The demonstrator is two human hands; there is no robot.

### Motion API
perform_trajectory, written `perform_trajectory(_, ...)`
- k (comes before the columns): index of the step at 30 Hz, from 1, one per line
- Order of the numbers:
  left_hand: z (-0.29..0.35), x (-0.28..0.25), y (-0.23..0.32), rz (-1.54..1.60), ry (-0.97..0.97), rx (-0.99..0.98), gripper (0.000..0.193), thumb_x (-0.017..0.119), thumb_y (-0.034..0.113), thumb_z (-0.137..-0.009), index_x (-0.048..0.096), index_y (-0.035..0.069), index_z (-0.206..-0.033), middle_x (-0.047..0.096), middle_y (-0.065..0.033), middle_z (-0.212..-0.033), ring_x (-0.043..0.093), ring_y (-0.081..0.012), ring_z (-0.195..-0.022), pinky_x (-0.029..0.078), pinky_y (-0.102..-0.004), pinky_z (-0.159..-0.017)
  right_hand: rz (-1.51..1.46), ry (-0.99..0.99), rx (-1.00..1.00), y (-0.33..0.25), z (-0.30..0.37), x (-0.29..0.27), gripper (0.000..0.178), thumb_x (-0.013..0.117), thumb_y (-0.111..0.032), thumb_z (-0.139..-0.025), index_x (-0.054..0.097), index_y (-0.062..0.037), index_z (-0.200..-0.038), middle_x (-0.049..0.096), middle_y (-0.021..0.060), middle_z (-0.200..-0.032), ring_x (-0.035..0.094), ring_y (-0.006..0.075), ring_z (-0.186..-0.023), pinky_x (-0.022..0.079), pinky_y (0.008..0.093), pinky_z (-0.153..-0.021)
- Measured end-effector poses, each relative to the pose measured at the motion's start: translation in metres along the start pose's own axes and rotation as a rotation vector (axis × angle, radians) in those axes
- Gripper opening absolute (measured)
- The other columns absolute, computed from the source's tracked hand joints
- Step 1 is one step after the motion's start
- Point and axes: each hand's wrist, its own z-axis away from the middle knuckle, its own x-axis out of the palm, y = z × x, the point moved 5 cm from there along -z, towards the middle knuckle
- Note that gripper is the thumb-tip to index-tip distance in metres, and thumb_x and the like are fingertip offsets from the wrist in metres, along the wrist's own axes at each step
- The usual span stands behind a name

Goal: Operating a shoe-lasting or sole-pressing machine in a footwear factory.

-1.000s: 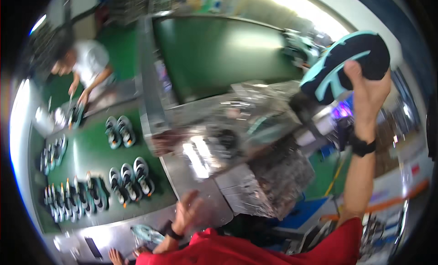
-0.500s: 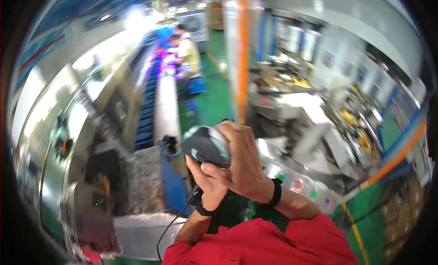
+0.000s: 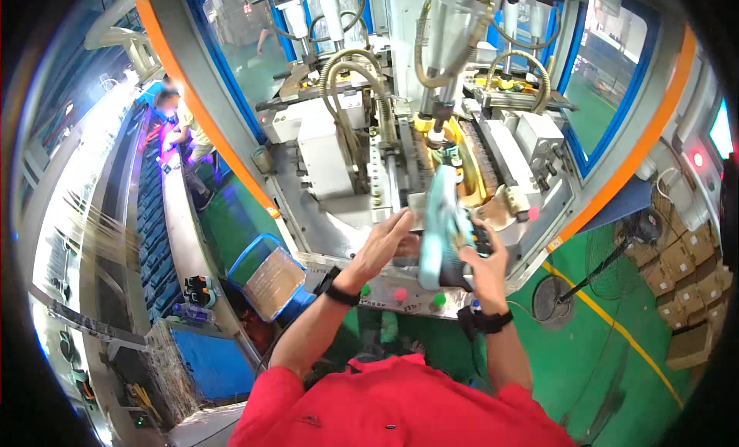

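A light teal shoe (image 3: pixel 437 227) with black parts, blurred by motion, is held upright in front of a machine. My right hand (image 3: pixel 488 268) grips it by its lower right side, with the thumb against it. To the left of the shoe is my left hand (image 3: pixel 381 251), its fingers stretched out and pointing at it; whether they touch cannot be made out. Just beyond the shoe's upper end lies a yellow mould (image 3: pixel 479 166) in the machine, under a metal press rod (image 3: pixel 441 112). Part of the mould is hidden by the shoe.
Coloured buttons (image 3: pixel 400 294) line the machine's front edge. Orange posts (image 3: pixel 204 112) frame it. On the left, a person (image 3: pixel 188 131) works at a conveyor (image 3: pixel 181 231), where a dark shoe (image 3: pixel 198 291) lies. A blue stool (image 3: pixel 269 281) stands between. Cardboard boxes (image 3: pixel 677 281) are stacked at right.
My view has swung right, from the conveyor to the machine. The shoe was between both hands; now the right grips it and the left has opened beside it.
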Motion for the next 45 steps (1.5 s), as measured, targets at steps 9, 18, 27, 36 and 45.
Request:
perform_trajectory(9, -0.263, -0.016, -0.055, -0.503, 0.362, 0.197, 0.055, 0.072, 0.028, -0.074, 0.055, -0.010, -0.109, 0.064, -0.0278, -0.102, 0.062, -0.0404, -0.098, 0.049, -0.0434, -0.085, 0.126, 0.468, -0.022, -0.033, -0.003, -0.111, 0.052, 0.063, -0.004, -0.072, 0.054, 0.0036, -0.123, 0.058, 0.0075, -0.112, 0.055, 0.0166, -0.098, 0.045, 0.0284, -0.088)
perform_trajectory(18, -0.359, -0.050, -0.088, -0.789, 0.455, -0.152, 0.066, 0.065, 0.011, -0.076, 0.029, -0.005, -0.129, 0.051, -0.0309, -0.125, 0.057, -0.0465, -0.108, 0.048, -0.0483, -0.092, 0.501, 0.679, -0.001, -0.056, -0.038, -0.122, 0.052, 0.063, -0.003, -0.072, 0.054, 0.0045, -0.123, 0.058, 0.0110, -0.114, 0.055, 0.0203, -0.102, 0.041, 0.0326, -0.096)
perform_trajectory(27, -0.131, -0.104, -0.021, 0.529, 0.049, -0.288, 0.021, 0.066, 0.008, -0.087, 0.063, -0.002, -0.105, 0.068, -0.0075, -0.094, 0.067, -0.0186, -0.079, 0.056, -0.0344, -0.063, 0.948, 0.157, 0.124, -0.026, -0.285, -0.009, 0.055, 0.074, -0.030, -0.066, 0.062, 0.0076, -0.104, 0.067, 0.0188, -0.092, 0.065, 0.0267, -0.082, 0.050, 0.0351, -0.075)
perform_trajectory(36, 0.120, -0.205, 0.018, 0.375, 0.550, -0.141, 0.064, 0.073, 0.005, -0.075, 0.044, -0.008, -0.131, 0.059, -0.0116, -0.118, 0.059, -0.0186, -0.106, 0.047, -0.0321, -0.095, 1.333, -0.069, 0.220, 0.154, -0.367, 0.164, 0.048, 0.071, -0.024, -0.071, 0.058, 0.0056, -0.107, 0.067, 0.0258, -0.104, 0.066, 0.0369, -0.099, 0.053, 0.0419, -0.086)
perform_trajectory(45, 0.260, -0.186, -0.036, 0.507, 1.259, -0.151, 0.038, 0.062, -0.002, -0.084, 0.053, -0.004, -0.120, 0.063, -0.0114, -0.108, 0.066, -0.0209, -0.091, 0.056, -0.0341, -0.076, 1.154, -0.191, -0.448, 0.121, -0.286, 0.205, 0.044, 0.062, -0.029, -0.088, 0.049, 0.0022, -0.117, 0.063, 0.0255, -0.094, 0.064, 0.0415, -0.086, 0.053, 0.0474, -0.074)
